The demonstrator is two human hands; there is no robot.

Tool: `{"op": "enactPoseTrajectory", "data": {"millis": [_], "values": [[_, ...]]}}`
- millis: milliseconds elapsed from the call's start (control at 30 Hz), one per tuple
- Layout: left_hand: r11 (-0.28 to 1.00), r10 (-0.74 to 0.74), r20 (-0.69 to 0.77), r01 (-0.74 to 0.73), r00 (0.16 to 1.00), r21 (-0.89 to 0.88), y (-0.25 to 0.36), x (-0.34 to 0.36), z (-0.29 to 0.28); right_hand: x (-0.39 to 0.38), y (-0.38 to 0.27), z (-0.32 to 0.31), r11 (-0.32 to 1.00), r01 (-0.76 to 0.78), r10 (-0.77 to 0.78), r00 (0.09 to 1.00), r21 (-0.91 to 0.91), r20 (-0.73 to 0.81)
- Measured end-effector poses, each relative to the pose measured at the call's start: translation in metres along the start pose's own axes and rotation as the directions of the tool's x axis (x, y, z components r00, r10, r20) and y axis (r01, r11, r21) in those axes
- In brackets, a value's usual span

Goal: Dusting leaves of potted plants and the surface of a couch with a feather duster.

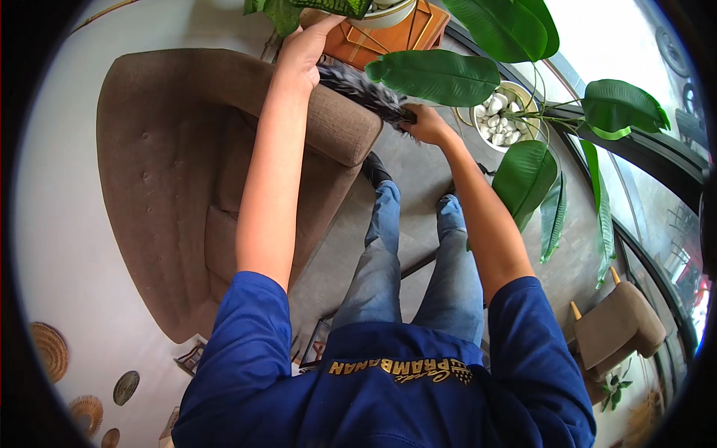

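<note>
My left hand [302,54] is raised at the top centre, its thumb and fingers on a variegated green leaf [326,7] beside a pale pot [379,16]. Below that pot is a brown wooden piece [407,43] with gold rods. My right hand [426,125] grips a fluffy grey duster [357,92], which stretches up-left between the sofa's arm and a large drooping leaf [432,77], its far end partly behind my left hand.
A brown sofa [153,187] fills the left. A white planter [524,101] with pebbles and long-leaved stems stands right, beside dark-framed glass [635,190]. A beige chair [620,328] is at lower right; woven discs [51,351] hang on the left wall.
</note>
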State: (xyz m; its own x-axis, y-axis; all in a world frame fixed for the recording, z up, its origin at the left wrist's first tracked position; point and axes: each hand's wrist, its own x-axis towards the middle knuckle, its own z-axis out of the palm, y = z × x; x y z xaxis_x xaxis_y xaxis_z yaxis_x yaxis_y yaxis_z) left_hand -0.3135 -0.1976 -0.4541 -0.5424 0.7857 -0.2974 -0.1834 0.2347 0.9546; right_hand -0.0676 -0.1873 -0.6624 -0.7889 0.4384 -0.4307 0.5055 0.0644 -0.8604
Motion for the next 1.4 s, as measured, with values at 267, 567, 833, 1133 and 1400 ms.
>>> {"op": "enactPoseTrajectory", "data": {"millis": [267,567,833,1133,1400], "values": [[0.999,0.0,-0.062,0.003,0.998,0.052,-0.01,0.004,-0.005,-0.031,0.023,-0.013,0.899,-0.157,0.102,0.983,-0.408,-0.154],[0.972,-0.214,-0.118,0.199,0.97,-0.123,-0.017,0.012,-0.001,0.035,0.028,-0.009,0.874,0.376,-0.44,0.881,-0.308,-0.174],[0.953,0.009,0.202,0.053,0.979,-0.298,-0.009,0.005,-0.009,0.022,0.032,-0.006,0.898,0.2,-0.256,0.962,-0.392,-0.095],[0.991,-0.02,-0.086,0.008,0.996,-0.131,-0.015,0.004,-0.003,0.014,0.055,-0.006,0.946,0.006,-0.024,0.998,-0.324,-0.052],[0.968,-0.251,-0.12,0.252,0.96,-0.008,-0.016,0.012,-0.01,0.011,0.057,0.001,0.794,0.056,-0.272,0.923,-0.606,-0.271]]}}
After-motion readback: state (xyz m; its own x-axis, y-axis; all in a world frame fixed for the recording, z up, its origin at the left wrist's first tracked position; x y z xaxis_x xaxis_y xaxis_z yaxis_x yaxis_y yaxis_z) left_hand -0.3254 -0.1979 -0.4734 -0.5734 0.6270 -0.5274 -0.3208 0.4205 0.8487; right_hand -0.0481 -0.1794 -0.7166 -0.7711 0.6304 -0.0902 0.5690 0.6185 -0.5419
